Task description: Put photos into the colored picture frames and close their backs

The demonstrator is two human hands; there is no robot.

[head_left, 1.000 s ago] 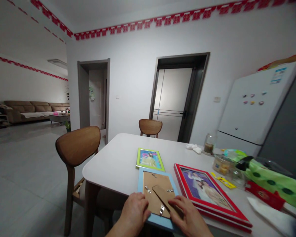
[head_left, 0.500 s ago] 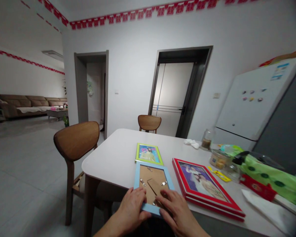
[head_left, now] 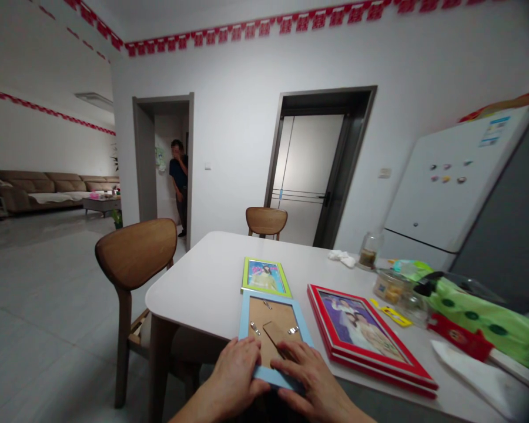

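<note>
The left hand (head_left: 240, 370) and right hand (head_left: 306, 376) lie palm-down across the lower edge of a blue picture frame (head_left: 245, 329), fingers (head_left: 291, 367) spread and slightly curved (whether they grip it or only rest there, I cannot tell). The frame lies face down on the table (head_left: 194, 294), its brown backing (head_left: 268, 314), metal clips (head_left: 255, 328) and strut (head_left: 277, 338) showing, just beside a red picture frame (head_left: 320, 320).
</note>
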